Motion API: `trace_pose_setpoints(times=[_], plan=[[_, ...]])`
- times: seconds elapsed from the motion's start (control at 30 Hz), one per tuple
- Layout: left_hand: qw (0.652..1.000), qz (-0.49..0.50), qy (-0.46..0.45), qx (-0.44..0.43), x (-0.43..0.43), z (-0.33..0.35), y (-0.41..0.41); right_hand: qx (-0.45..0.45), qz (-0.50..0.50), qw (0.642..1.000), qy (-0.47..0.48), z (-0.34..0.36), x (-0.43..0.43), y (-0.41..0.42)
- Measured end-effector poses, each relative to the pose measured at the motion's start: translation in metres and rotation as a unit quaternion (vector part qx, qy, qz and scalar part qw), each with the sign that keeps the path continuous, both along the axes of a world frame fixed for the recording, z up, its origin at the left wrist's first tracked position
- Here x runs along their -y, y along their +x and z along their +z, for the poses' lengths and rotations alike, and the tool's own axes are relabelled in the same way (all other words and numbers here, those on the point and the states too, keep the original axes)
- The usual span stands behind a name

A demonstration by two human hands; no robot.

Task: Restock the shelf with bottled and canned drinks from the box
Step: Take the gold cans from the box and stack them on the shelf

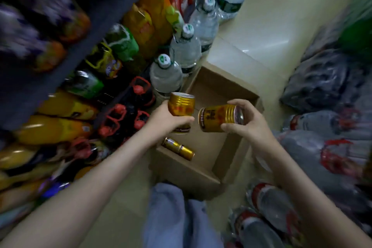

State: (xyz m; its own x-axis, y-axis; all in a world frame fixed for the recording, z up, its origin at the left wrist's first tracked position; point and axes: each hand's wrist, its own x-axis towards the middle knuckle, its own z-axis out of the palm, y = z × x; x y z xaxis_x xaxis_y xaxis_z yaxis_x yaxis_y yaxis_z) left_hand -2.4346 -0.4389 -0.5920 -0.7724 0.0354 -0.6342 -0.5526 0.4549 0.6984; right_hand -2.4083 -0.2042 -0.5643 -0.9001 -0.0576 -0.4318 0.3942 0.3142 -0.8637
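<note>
An open cardboard box point(231, 90) sits on the floor in the middle. My left hand point(167, 120) holds a gold can point(181, 104) upright above the box's left side. Tilted on its side over the box is a second gold can point(219, 118), gripped by my right hand point(247, 123). The two cans nearly touch. One more gold can point(178, 148) lies on the box's bottom near its front left corner. The shelf point(80, 50) runs along the left, filled with coloured drink bottles.
Large water bottles point(185, 48) stand in a row between the shelf and the box. Shrink-wrapped bottle packs point(322, 147) lie on the floor at right. My trouser leg point(171, 217) is just in front of the box. Pale floor point(271, 32) stretches beyond.
</note>
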Motion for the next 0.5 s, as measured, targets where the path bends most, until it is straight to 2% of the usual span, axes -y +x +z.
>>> trace_pose_setpoints(times=[0.13, 0.23, 0.37, 0.5], plan=[[0.998, 0.026, 0.028, -0.054, 0.047, 0.146, 0.025, -0.036, 0.102, 0.992, -0.069, 0.145, 0.036, -0.009], [0.989, 0.085, 0.062, -0.108, 0.082, 0.254, 0.048, -0.079, 0.154, 0.977, -0.126, 0.242, 0.073, -0.017], [0.967, 0.153, 0.081, -0.186, 0.122, 0.379, 0.081, -0.149, 0.206, 0.944, -0.208, 0.357, 0.132, -0.022], [0.937, 0.219, 0.060, -0.264, 0.162, 0.479, 0.120, -0.195, 0.260, 0.905, -0.275, 0.458, 0.191, -0.014]])
